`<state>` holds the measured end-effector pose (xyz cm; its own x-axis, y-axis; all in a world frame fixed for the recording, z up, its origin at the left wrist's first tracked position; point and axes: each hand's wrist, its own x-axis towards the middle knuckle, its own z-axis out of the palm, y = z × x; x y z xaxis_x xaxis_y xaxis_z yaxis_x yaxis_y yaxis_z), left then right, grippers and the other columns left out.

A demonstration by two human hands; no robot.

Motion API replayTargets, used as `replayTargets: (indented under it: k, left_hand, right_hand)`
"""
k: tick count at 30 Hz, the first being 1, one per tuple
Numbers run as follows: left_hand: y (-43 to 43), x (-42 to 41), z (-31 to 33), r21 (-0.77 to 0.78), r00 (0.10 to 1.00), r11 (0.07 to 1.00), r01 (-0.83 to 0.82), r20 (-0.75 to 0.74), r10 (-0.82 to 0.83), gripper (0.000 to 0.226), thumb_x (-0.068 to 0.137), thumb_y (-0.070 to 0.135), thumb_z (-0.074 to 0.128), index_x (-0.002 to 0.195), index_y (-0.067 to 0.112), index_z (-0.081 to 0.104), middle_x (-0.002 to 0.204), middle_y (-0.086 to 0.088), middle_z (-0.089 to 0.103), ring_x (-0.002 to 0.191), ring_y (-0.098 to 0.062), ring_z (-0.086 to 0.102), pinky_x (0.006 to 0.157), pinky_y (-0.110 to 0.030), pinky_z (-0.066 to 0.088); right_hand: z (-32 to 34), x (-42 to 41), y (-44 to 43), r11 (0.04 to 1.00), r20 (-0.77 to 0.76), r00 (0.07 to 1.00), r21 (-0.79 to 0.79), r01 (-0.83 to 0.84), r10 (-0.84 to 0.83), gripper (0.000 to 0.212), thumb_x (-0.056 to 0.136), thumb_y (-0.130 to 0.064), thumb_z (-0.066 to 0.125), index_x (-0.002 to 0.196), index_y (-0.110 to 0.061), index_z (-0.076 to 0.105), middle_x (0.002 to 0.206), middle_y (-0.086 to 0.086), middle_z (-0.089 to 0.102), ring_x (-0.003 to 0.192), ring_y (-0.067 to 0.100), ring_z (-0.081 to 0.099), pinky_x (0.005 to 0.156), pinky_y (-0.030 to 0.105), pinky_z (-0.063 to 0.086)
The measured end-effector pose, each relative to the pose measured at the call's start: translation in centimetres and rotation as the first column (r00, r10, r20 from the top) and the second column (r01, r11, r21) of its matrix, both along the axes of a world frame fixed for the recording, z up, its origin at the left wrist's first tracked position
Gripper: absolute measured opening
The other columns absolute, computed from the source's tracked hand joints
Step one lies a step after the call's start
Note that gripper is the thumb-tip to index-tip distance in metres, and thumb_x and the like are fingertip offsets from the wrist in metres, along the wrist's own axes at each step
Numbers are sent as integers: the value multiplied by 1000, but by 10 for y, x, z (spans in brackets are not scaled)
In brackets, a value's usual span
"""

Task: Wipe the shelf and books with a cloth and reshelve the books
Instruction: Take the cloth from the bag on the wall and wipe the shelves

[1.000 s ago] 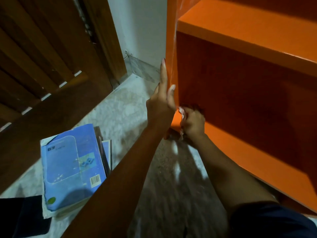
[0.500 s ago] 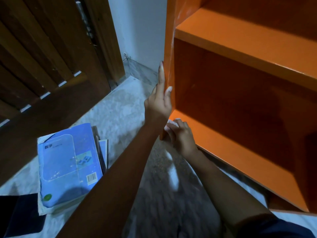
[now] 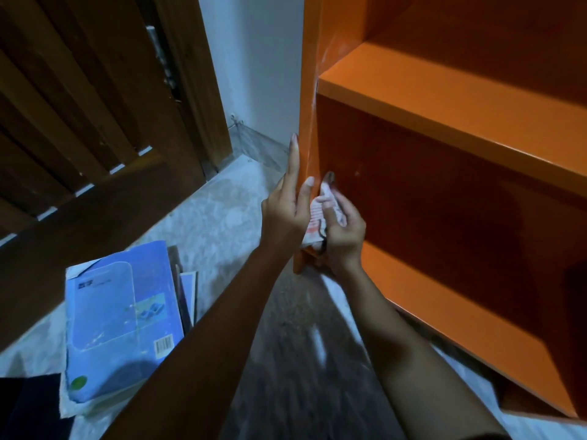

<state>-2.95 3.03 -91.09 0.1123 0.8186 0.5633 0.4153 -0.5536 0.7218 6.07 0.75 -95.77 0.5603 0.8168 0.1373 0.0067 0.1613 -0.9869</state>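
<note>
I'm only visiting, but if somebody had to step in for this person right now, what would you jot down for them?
Left hand: open, fingers straight against the outer side of the glossy orange bookshelf.
Right hand: grips the crumpled white cloth with red print, pressing it to the lower compartment's inner left wall.
Books: the stack of blue-covered paperbacks lies on the pale stone floor, left of the shelf.
Done: visible shelves hold no books.
Left: finish wiping the shelf, wipe the books, reshelve them.
</note>
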Motion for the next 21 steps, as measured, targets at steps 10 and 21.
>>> replayTargets:
  k: [10, 21]
  left_hand:
    - [5, -1, -5, 47, 1000, 999, 20, 9, -20, 57, 100, 28, 38, 145, 38, 4, 130, -13, 58, 110, -23, 62, 78, -13, 46]
    - [2, 2, -5, 32, 1000, 999, 10, 10, -10, 52, 100, 35, 32, 142, 39, 1, 127, -14, 59, 101, -25, 64, 75, -26, 52]
  right_hand:
    - [-36, -2, -25, 969, 266, 959, -247, -25, 93, 25, 88, -1, 59, 111, -6, 69, 102, 8, 66, 95, 9, 60, 75, 10, 39]
    - [-60, 46, -86, 843, 805, 579, -398, 362, 131, 45, 91, -27, 37, 131, -11, 52, 134, 19, 49, 123, 39, 43, 104, 45, 32]
